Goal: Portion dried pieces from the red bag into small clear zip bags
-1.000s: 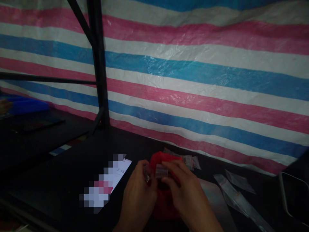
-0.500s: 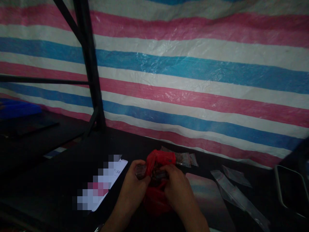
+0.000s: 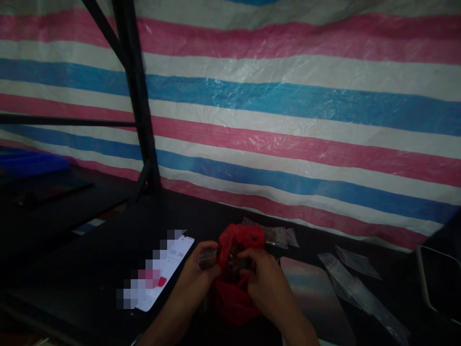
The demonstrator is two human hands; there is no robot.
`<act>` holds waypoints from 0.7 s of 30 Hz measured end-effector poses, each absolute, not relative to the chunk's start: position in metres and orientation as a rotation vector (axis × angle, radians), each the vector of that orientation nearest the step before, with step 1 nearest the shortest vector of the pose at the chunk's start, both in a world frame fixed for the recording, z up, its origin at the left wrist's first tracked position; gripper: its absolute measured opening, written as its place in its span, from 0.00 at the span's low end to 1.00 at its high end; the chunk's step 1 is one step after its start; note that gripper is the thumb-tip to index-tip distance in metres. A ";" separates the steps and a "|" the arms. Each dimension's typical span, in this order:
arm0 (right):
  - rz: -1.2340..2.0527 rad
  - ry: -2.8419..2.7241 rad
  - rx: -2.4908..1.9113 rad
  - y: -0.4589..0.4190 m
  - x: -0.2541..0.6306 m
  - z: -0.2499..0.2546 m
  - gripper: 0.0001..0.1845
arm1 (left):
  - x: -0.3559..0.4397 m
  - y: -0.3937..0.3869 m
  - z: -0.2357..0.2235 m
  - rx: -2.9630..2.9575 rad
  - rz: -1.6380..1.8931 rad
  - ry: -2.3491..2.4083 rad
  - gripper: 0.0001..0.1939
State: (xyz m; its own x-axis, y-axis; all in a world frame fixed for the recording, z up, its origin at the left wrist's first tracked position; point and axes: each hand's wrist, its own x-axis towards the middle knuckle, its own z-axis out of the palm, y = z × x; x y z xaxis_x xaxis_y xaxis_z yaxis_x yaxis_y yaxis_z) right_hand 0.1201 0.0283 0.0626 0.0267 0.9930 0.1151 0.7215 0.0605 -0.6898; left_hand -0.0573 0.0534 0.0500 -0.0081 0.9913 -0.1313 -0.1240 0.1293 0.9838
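Observation:
A red plastic bag (image 3: 237,302) stands with its mouth open at the lower middle, and small brown pieces (image 3: 234,264) show inside it. My left hand (image 3: 198,276) is closed at the bag's left rim, with a small clear plastic bag (image 3: 208,257) between thumb and fingers. Over the right side of the mouth, my right hand (image 3: 264,276) dips its bent fingertips among the brown pieces. Its fingers are drawn together; dim light hides what they grip. Just behind the red bag lies a filled zip bag (image 3: 276,235).
A lit phone (image 3: 173,269) lies left on the black table (image 3: 108,283). Right of my hands are a flat silvery plate (image 3: 313,293), several clear zip bags (image 3: 345,283) and a dark, light-rimmed device (image 3: 439,283). A black post (image 3: 139,110) rises before a striped sheet (image 3: 288,105).
The view has shifted slightly, so most things sit a little further right. The red bag's mouth shows more brown pieces. Both hands remain at the bag, with the right fingers slightly moved.

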 end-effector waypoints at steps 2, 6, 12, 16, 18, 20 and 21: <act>0.608 -1.787 -1.744 0.026 0.120 0.067 0.22 | -0.058 0.052 0.051 1.004 1.176 1.158 0.22; 0.486 -1.895 -1.789 0.021 0.115 0.077 0.22 | -0.059 0.050 0.052 1.014 1.176 1.122 0.23; 0.708 -1.716 -1.706 0.027 0.114 0.064 0.19 | -0.061 0.052 0.046 1.016 1.183 1.100 0.25; 0.805 -1.545 -1.655 0.035 0.118 0.047 0.13 | -0.060 0.054 0.042 0.993 1.180 1.074 0.26; 0.830 -1.506 -1.609 0.037 0.117 0.043 0.13 | -0.060 0.054 0.043 0.989 1.186 1.060 0.27; 0.853 -1.503 -1.583 0.036 0.115 0.043 0.15 | -0.060 0.053 0.044 0.992 1.193 1.050 0.27; 0.861 -1.517 -1.577 0.036 0.115 0.045 0.16 | -0.060 0.053 0.045 0.993 1.197 1.048 0.27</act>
